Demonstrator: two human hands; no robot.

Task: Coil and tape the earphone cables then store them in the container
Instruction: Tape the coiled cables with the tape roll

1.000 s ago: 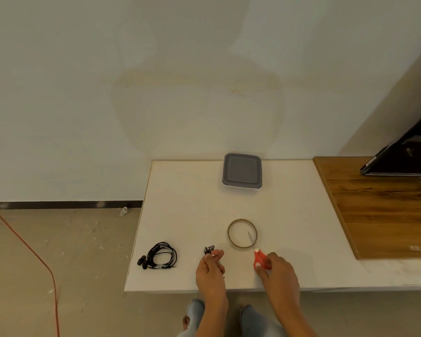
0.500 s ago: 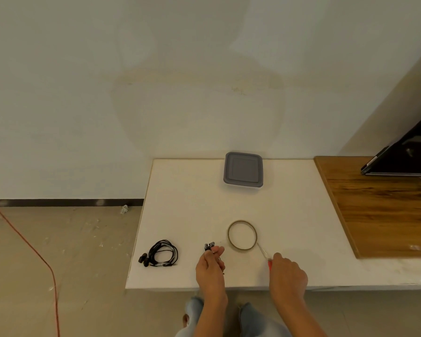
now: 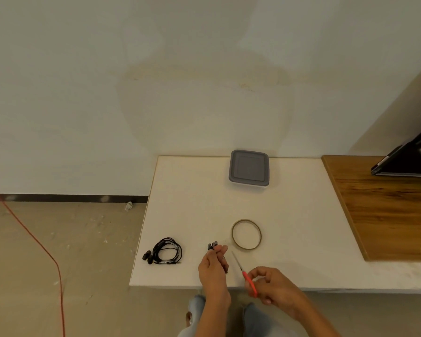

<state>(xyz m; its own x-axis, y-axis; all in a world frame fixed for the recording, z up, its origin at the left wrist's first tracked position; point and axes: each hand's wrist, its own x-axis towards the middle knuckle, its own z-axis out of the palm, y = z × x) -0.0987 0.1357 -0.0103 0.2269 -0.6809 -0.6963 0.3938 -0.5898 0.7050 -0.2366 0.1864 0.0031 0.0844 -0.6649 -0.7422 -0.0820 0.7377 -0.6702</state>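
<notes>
My left hand [image 3: 213, 266] grips a small bundle of earphone cable, whose dark earbuds [image 3: 212, 246] stick out above my fingers. Red-handled scissors [image 3: 247, 278] are held in my right hand [image 3: 270, 284], blades pointing up and left toward the tape. A thin roll of tape [image 3: 246, 234] lies flat on the white table [image 3: 195, 203] just beyond both hands. A second black earphone set [image 3: 167, 250] lies coiled near the table's left edge. The grey-lidded container [image 3: 249, 169] stands shut at the back of the table.
A wooden surface [image 3: 387, 210] adjoins the table on the right, with a dark screen [image 3: 408, 161] at its far end. A red cord [image 3: 34, 239] runs across the floor at the left. The wall stands right behind the table.
My right hand has drawn the scissors back from beside the tape roll toward the table's near edge and turned them. My left hand has stayed put with the cable bundle.
</notes>
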